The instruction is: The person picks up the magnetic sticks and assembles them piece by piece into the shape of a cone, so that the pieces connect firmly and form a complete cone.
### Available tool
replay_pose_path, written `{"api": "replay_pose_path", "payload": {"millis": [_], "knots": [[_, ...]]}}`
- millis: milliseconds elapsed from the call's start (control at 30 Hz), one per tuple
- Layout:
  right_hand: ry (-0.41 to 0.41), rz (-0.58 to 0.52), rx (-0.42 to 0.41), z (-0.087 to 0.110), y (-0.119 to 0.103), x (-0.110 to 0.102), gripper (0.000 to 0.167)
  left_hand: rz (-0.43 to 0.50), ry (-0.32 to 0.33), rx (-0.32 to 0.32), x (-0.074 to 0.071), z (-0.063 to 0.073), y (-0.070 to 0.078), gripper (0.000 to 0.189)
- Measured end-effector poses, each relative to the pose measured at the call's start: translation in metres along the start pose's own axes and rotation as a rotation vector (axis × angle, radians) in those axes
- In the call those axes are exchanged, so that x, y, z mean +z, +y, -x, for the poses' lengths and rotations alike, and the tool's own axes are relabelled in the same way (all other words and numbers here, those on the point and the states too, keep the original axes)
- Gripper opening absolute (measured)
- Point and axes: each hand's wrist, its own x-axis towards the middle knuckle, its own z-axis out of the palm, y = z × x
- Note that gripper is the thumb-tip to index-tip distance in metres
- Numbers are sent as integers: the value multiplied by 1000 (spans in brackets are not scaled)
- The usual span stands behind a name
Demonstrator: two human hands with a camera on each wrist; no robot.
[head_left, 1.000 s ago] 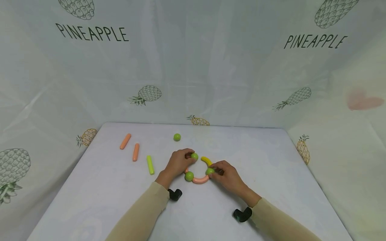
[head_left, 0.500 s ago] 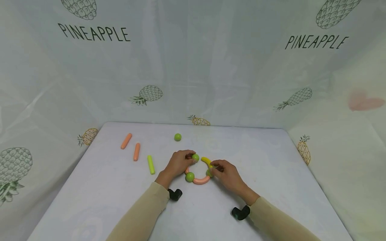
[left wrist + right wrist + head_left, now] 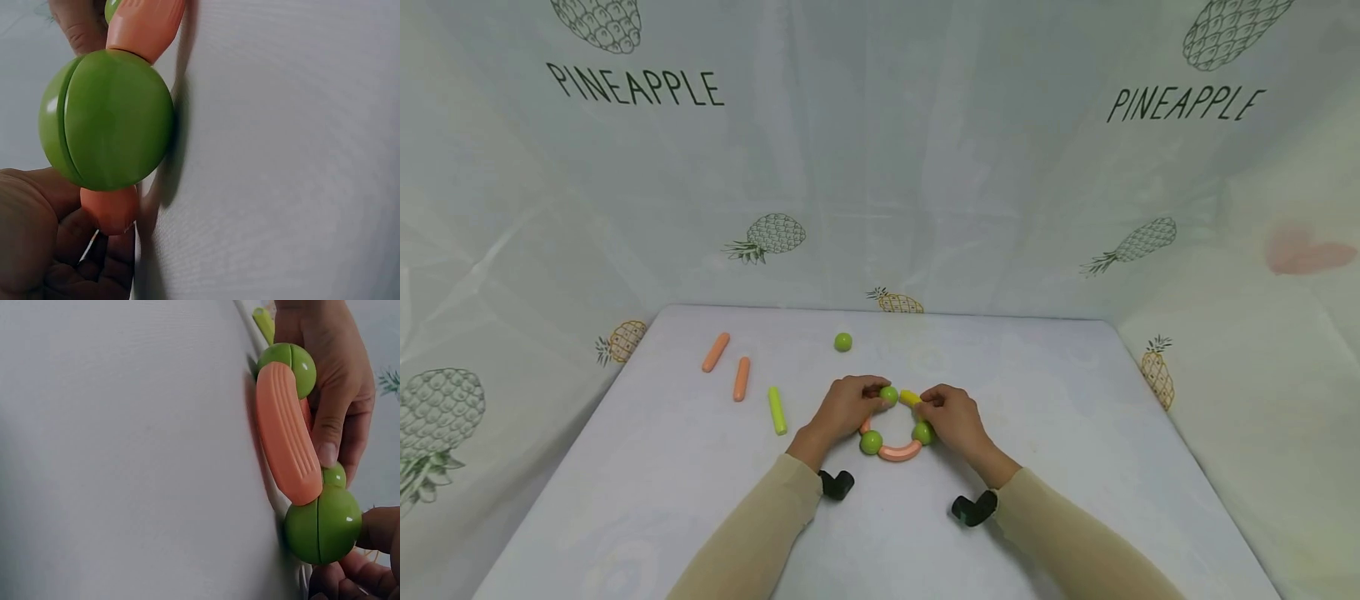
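Note:
A ring of toy pieces lies on the white table, with both hands at its far side. My left hand [image 3: 847, 403] pinches a small green ball [image 3: 889, 395] between thumb and fingertips. Close beside it, my right hand [image 3: 952, 417] pinches a curved yellow stick [image 3: 909, 398], whose near part the hand covers. A second green ball [image 3: 922, 432] sits by the right palm. The near side is a curved orange stick [image 3: 289, 431] joined to a green ball at each end. At the ring's left, another orange stick [image 3: 111, 211] runs from the left ball [image 3: 106, 119] beneath my left hand.
Toward the left of the table [image 3: 625, 492] lie two orange sticks [image 3: 716, 352] and a light green stick [image 3: 777, 411]. A loose green ball [image 3: 843, 342] lies beyond the ring. A pineapple-print cloth [image 3: 880, 167] hangs behind the table.
My right hand has moved off the ring's right-hand green ball, up and away along the yellow stick, and now pinches it. The left hand keeps hold of its ball, with hardly any shift.

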Motion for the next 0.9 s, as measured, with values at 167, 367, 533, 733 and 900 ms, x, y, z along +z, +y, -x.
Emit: {"api": "replay_pose_path", "payload": {"millis": [167,367,533,733,900], "knots": [[2,-15,-14,0,0,0,19,22,-2,10,1,0,-1,32],[9,-14,-24,1,1,1,18,30,-8,13,1,0,-1,32],[21,-10,-23,1,1,2,18,20,-9,23,1,0,-2,33],[19,-24,-25,1,3,2,17,20,-17,24,0,0,-4,34],[24,-25,-28,1,3,2,17,16,-22,18,0,1,-3,36]]}}
